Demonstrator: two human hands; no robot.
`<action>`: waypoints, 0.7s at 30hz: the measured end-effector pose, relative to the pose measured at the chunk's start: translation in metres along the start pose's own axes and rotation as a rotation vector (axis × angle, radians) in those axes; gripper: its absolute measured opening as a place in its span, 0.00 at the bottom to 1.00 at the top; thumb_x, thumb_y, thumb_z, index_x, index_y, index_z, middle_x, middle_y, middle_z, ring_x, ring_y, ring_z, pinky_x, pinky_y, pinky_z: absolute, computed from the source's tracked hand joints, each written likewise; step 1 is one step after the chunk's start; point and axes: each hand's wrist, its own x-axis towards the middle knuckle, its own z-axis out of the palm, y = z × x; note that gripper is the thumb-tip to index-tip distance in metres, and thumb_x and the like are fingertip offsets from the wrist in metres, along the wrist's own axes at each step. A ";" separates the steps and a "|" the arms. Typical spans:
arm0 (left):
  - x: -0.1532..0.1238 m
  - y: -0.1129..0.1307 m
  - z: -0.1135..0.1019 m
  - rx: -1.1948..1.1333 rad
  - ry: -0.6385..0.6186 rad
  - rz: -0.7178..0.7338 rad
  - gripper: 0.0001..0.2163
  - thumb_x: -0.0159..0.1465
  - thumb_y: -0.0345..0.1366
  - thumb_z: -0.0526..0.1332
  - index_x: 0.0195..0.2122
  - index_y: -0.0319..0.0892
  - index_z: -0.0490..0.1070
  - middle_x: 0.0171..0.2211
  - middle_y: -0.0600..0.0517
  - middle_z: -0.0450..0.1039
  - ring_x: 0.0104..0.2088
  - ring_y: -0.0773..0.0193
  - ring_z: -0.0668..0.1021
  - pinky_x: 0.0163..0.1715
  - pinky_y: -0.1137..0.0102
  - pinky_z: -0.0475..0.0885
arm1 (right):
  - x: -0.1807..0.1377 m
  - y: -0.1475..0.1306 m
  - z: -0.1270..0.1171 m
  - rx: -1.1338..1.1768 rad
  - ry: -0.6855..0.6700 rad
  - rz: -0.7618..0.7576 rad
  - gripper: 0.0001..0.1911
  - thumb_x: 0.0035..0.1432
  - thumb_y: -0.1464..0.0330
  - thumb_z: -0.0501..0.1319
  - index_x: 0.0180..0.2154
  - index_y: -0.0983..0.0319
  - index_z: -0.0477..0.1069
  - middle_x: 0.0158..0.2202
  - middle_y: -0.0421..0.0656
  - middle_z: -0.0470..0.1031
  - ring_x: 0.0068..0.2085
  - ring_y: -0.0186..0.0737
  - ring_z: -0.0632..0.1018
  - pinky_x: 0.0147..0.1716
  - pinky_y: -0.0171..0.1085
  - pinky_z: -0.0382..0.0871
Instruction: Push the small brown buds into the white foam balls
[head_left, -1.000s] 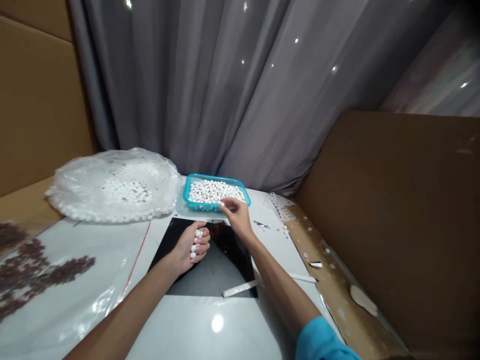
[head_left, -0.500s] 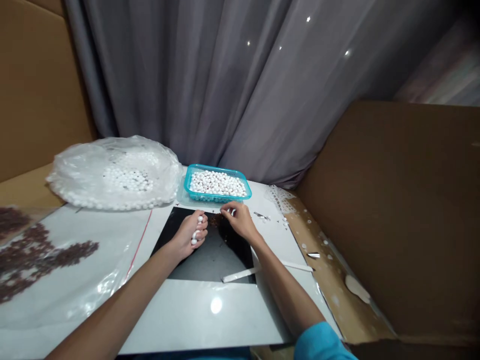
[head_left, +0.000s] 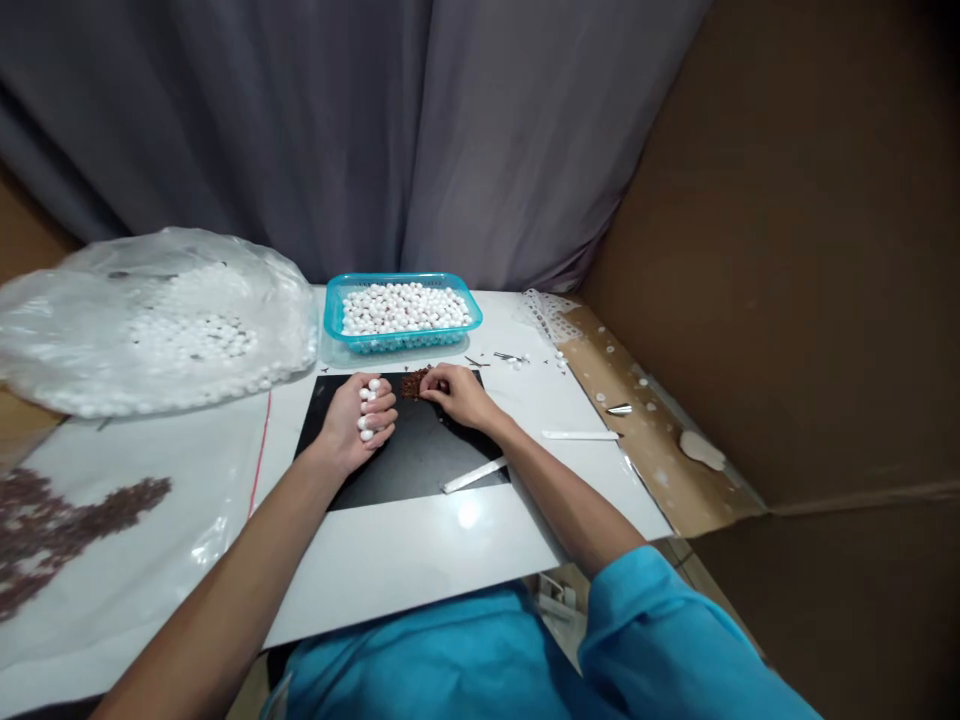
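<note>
Several small white balls (head_left: 367,393) lie in my left hand (head_left: 351,425), whose fingers curl round them palm up over the black sheet (head_left: 412,455). My right hand (head_left: 463,398) is closed in a pinch at the right edge of a small heap of brown bits (head_left: 412,384) on the far part of that sheet. What its fingertips hold, if anything, is too small to make out. Just beyond the hands stands a blue plastic tray (head_left: 330,312) full of the same white balls.
A clear bag of white balls (head_left: 172,330) bulges at the back left. Nearer, a clear sheet bag (head_left: 217,480) holds brown bits. White strips (head_left: 476,474), tweezers (head_left: 510,357) and a metal tip (head_left: 619,409) lie about. Cardboard (head_left: 750,250) walls the right side.
The view has turned right and down. My right hand has come down from near the tray to the brown heap, fingertips now at it. My left hand still holds the white balls, more of them visible.
</note>
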 end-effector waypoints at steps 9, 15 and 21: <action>0.002 -0.005 -0.002 0.138 -0.008 -0.016 0.14 0.70 0.39 0.58 0.27 0.44 0.61 0.16 0.63 0.49 0.10 0.72 0.53 0.04 0.77 0.51 | -0.002 -0.015 -0.009 0.128 0.079 -0.025 0.03 0.63 0.69 0.68 0.35 0.61 0.80 0.34 0.41 0.79 0.35 0.38 0.75 0.38 0.36 0.67; 0.005 -0.016 0.000 0.305 0.034 -0.004 0.17 0.69 0.47 0.61 0.28 0.44 0.61 0.17 0.62 0.51 0.11 0.73 0.56 0.06 0.80 0.47 | -0.003 -0.033 -0.004 0.519 -0.022 0.028 0.12 0.64 0.59 0.68 0.38 0.62 0.78 0.33 0.42 0.79 0.35 0.41 0.79 0.33 0.35 0.73; 0.005 -0.028 0.005 0.419 0.096 0.053 0.24 0.68 0.57 0.62 0.26 0.44 0.60 0.16 0.61 0.52 0.10 0.74 0.59 0.07 0.81 0.45 | -0.007 -0.041 0.005 0.603 -0.052 0.024 0.11 0.64 0.59 0.68 0.39 0.61 0.78 0.37 0.43 0.81 0.39 0.43 0.81 0.39 0.39 0.78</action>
